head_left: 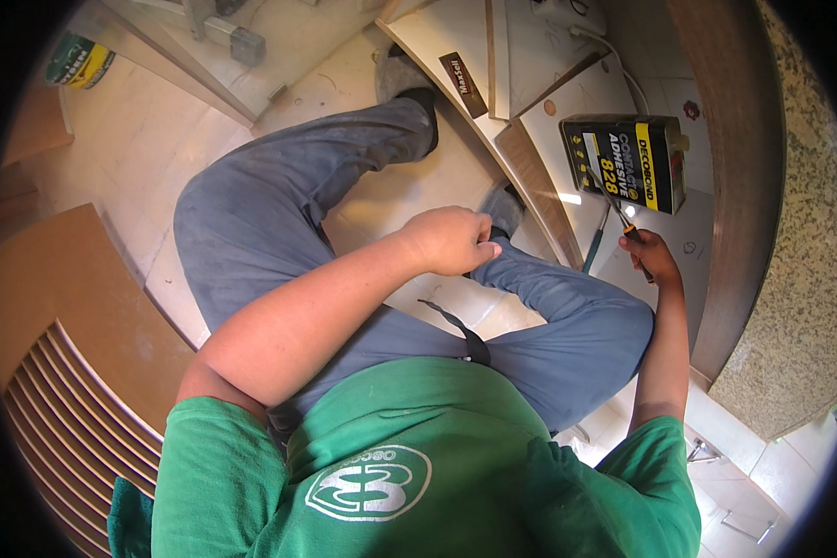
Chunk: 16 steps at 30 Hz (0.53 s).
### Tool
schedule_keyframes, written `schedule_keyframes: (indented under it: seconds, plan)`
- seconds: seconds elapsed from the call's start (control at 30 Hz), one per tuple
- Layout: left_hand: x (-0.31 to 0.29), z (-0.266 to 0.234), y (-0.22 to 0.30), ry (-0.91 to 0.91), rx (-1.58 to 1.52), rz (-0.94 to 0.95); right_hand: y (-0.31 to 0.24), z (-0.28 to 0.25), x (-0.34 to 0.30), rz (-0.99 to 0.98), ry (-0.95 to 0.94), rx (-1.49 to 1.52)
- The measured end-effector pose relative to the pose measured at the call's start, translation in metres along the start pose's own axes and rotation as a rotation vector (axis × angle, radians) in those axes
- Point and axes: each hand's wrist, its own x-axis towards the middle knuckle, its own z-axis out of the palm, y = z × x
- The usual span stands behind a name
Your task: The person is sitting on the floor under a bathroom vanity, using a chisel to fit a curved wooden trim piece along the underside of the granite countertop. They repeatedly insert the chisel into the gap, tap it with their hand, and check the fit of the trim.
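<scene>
My right hand (656, 258) is closed round the orange-and-black handle of a screwdriver (629, 227). The shaft points away from me and overlaps the front of a black-and-yellow adhesive can (656, 167). Whether the tip touches the can, I cannot tell. Just left of that hand leans a thin tool with a dark green handle (594, 249); its kind is unclear. My left hand (451, 240) is curled closed above my bent right leg, with nothing showing between thumb and fingers.
The can stands inside a white cabinet, beside a wooden panel edge (539, 191) and a small brown label (462, 84). A speckled stone slab (781, 363) lies at the right. At the left are a slatted wooden door (74, 409) and a green-and-yellow tub (76, 61).
</scene>
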Motion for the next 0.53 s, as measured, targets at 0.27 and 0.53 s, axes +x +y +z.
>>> schedule_keyframes:
  seconds: [0.27,0.53]
  plan:
    - [0.003,0.004,-0.009,0.015,-0.007,0.033,-0.004,0.001,-0.001,-0.027,0.024,-0.014]
    - [0.002,0.003,-0.002,0.006,-0.029,-0.014,0.003,-0.001,0.003,0.002,0.007,-0.032]
